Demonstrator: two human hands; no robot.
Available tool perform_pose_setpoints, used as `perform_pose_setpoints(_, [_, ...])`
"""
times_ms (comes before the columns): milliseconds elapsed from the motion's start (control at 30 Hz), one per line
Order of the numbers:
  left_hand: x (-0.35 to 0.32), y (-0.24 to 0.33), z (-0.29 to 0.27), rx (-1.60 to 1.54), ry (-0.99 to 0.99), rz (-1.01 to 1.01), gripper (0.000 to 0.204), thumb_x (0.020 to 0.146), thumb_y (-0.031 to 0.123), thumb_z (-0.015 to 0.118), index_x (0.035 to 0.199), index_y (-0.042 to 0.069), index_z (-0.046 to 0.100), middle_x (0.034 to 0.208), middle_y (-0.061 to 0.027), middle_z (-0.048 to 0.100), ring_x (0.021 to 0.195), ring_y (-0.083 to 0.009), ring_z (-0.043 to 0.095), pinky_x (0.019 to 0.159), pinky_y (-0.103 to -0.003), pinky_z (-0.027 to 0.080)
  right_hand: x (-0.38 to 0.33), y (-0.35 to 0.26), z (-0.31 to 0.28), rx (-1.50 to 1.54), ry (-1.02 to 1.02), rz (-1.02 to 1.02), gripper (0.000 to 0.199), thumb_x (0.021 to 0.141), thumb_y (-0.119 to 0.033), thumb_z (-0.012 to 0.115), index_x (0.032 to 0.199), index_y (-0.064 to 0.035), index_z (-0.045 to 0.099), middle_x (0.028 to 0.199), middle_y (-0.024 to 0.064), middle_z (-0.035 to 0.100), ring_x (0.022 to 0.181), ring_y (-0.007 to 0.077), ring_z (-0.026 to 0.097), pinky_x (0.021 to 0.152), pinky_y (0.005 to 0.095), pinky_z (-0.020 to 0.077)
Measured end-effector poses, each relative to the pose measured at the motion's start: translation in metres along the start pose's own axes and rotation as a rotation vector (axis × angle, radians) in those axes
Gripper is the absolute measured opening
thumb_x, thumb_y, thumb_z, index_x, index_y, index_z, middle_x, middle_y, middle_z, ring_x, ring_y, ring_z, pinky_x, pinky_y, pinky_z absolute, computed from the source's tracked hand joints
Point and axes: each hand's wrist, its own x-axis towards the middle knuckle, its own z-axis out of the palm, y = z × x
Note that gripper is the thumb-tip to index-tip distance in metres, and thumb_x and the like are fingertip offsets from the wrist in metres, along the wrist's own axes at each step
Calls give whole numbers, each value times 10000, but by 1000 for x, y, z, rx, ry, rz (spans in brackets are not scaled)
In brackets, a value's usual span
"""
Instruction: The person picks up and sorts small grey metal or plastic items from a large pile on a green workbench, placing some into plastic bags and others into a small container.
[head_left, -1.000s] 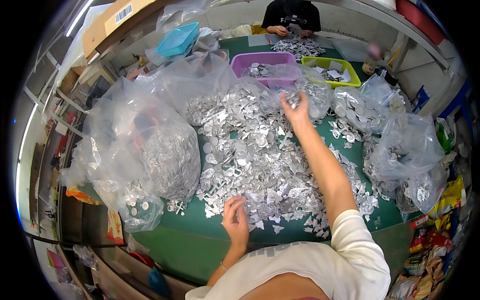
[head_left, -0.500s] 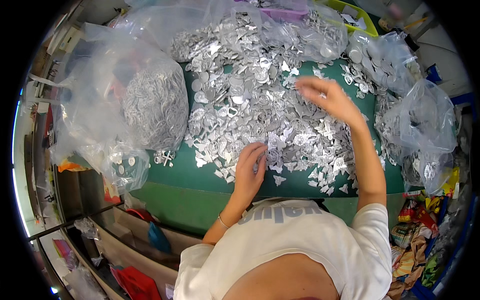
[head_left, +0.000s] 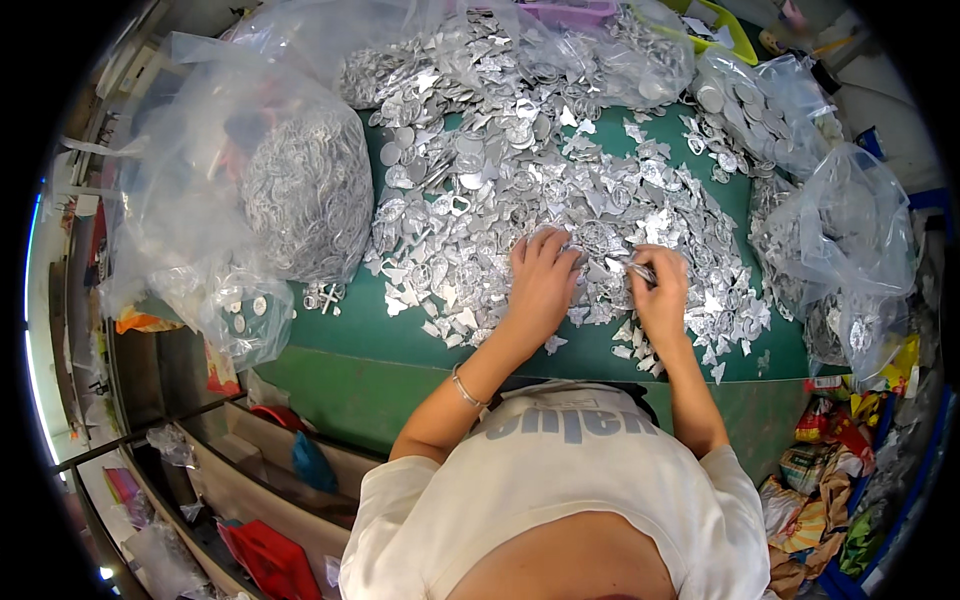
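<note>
A broad heap of small silvery metal pieces, flat discs, rings and cut shapes among them, is spread over the green tabletop. My left hand lies over the near middle of the heap, palm down. Its fingers are bent together, and their tips meet the pieces, so what they grip is hidden. Just to its right, my right hand is closed, with a small metal piece pinched between thumb and fingers. The two hands are a short gap apart.
A big clear bag of metal pieces stands at left. More filled clear bags line the right side. Purple and yellow-green bins sit at the back. Below the table's left side is an open drawer; colourful packets lie lower right.
My right hand has come back from the far right of the heap toward me and now pinches a piece. My left hand has moved forward and right. Pieces have shifted toward the near right.
</note>
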Motion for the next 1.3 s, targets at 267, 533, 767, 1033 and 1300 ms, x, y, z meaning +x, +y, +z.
perform_pose_setpoints(267, [-4,-4,-13,37,55,-109,355,757,44,593,1108,71,543,1187,-121,485,1135,-309,433,941,-502,303,31,-10,-14,-105,-149,-122,326,684,-73,679,996,-48,587,1097,90,514,1052,286,453,879,387,329])
perform_pose_setpoints(533, [7,-20,-20,53,28,-90,358,756,-1,581,1104,73,545,1109,-63,536,1071,-261,477,969,-497,255,40,9,11,31,-148,-280,168,773,-72,593,932,-19,608,921,113,603,885,281,545,842,377,375])
perform_pose_setpoints(767, [17,-21,-15,-175,60,-161,363,750,-38,574,1098,64,546,991,-99,550,954,-261,523,907,-418,351,32,13,-9,1456,33,716,198,911,-128,468,1044,5,529,893,80,588,809,196,575,628,271,481])
perform_pose_setpoints(1033, [-3,-26,-46,-1612,197,-873,307,845,-15,464,1148,-25,508,1052,-94,544,840,-118,516,744,-297,445,6,21,-22,1091,-458,524,135,835,-109,586,940,-25,593,619,5,492,515,127,480,451,223,347])
perform_pose_setpoints(1300, [-38,-3,-43,-237,-17,-296,469,718,124,721,1137,49,525,1004,-92,485,746,-197,518,613,-285,437,-20,-17,-10,-22,-241,31,194,672,-110,724,835,-60,631,736,66,512,560,239,538,497,339,421])
